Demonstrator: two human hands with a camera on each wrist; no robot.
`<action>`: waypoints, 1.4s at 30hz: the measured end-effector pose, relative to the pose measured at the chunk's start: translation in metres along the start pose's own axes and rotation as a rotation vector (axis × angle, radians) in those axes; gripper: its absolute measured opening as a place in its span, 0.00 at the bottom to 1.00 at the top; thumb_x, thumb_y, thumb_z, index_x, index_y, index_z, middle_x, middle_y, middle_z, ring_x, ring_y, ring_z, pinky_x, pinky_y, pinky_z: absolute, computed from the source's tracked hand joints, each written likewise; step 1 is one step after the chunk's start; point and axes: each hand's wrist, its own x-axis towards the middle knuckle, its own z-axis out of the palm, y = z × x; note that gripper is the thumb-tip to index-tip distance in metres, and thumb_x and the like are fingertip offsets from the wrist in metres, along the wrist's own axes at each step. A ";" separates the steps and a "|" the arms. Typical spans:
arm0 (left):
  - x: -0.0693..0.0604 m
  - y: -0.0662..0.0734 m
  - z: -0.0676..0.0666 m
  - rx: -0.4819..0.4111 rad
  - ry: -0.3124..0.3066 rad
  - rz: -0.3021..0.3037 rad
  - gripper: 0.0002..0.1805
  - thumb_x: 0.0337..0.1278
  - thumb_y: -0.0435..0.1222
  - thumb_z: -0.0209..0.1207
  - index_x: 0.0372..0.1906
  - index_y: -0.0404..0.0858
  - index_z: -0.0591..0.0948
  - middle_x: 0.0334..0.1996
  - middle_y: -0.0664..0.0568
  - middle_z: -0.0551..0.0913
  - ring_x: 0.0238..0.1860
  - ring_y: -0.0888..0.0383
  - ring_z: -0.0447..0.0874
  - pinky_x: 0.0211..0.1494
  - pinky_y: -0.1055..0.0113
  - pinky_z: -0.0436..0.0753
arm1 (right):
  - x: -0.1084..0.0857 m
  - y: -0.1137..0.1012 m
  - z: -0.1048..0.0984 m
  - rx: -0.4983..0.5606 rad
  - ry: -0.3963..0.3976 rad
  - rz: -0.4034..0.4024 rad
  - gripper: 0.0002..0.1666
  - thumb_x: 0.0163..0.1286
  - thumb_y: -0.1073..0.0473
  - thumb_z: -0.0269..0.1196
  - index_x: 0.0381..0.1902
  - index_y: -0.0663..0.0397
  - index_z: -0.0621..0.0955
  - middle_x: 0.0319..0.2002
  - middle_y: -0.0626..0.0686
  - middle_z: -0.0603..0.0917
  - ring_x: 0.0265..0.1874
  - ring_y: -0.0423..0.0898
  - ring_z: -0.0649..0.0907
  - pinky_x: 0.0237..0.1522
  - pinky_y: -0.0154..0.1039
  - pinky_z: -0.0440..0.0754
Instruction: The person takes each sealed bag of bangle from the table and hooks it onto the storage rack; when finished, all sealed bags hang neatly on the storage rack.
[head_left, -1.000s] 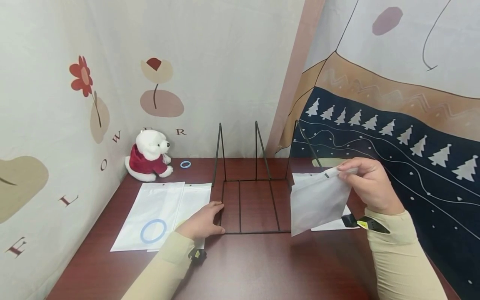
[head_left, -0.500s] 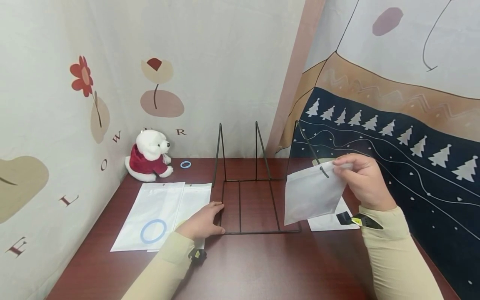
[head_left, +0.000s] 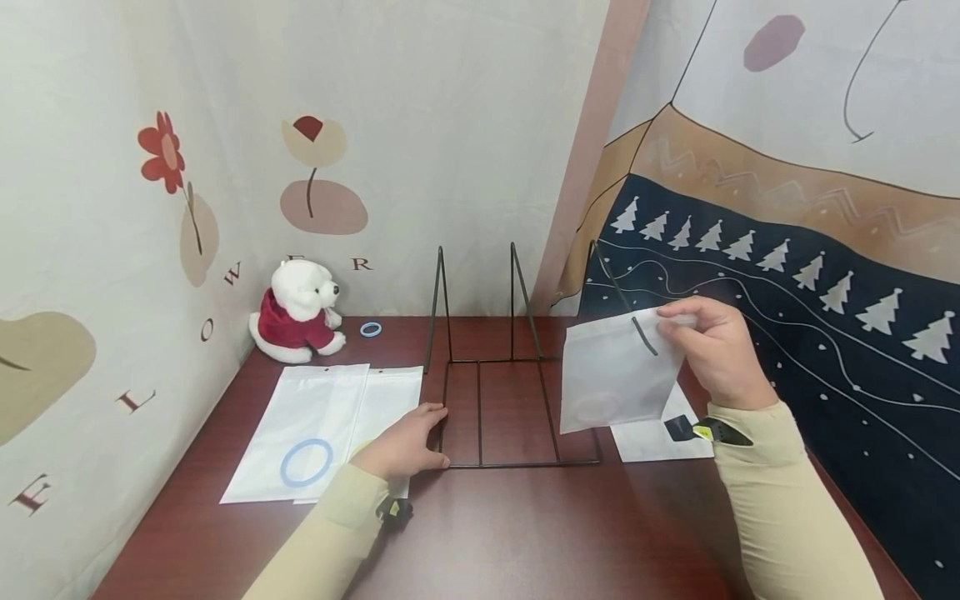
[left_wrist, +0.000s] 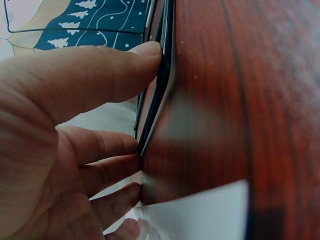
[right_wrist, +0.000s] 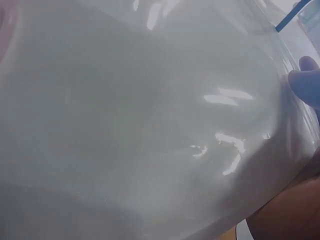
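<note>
A black wire display rack (head_left: 480, 417) stands on the table, with several slanted prongs at its back. My left hand (head_left: 401, 442) holds its front left corner; in the left wrist view the thumb (left_wrist: 145, 55) and index finger touch the wire. With thumb and forefinger, my right hand (head_left: 716, 350) pinches the top right corner of a white zip bag (head_left: 615, 375). The rack's right prong (head_left: 643, 336) passes through the hole near the bag's top edge, its tip sticking out in front. A faint ring shape shows through the bag. In the right wrist view, the glossy bag (right_wrist: 125, 110) fills most of the picture.
Two overlapping white bags (head_left: 255, 450) lie left of the rack, one with a blue ring (head_left: 306, 462) showing. Another white bag (head_left: 630, 446) lies at right, partly hidden. A plush bear (head_left: 300, 312) and a small blue ring (head_left: 371, 329) are at the back left.
The right hand has moved left and away from me with the bag. More of the prong now sticks out through the bag's hole. The left hand has stayed put.
</note>
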 end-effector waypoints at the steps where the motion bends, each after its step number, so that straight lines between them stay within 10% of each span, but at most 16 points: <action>1: 0.000 0.000 0.000 -0.002 0.000 0.001 0.48 0.51 0.40 0.75 0.75 0.25 0.69 0.77 0.34 0.68 0.78 0.37 0.66 0.80 0.44 0.67 | 0.001 0.000 0.000 -0.013 0.003 0.002 0.10 0.72 0.73 0.64 0.47 0.65 0.89 0.41 0.47 0.90 0.37 0.44 0.87 0.34 0.36 0.89; 42: 0.000 0.000 -0.001 -0.007 0.008 0.007 0.48 0.51 0.40 0.75 0.75 0.24 0.69 0.76 0.33 0.68 0.77 0.36 0.67 0.80 0.45 0.67 | 0.044 0.015 0.015 -0.173 0.068 0.139 0.14 0.76 0.61 0.64 0.55 0.55 0.88 0.53 0.46 0.84 0.48 0.47 0.85 0.43 0.38 0.87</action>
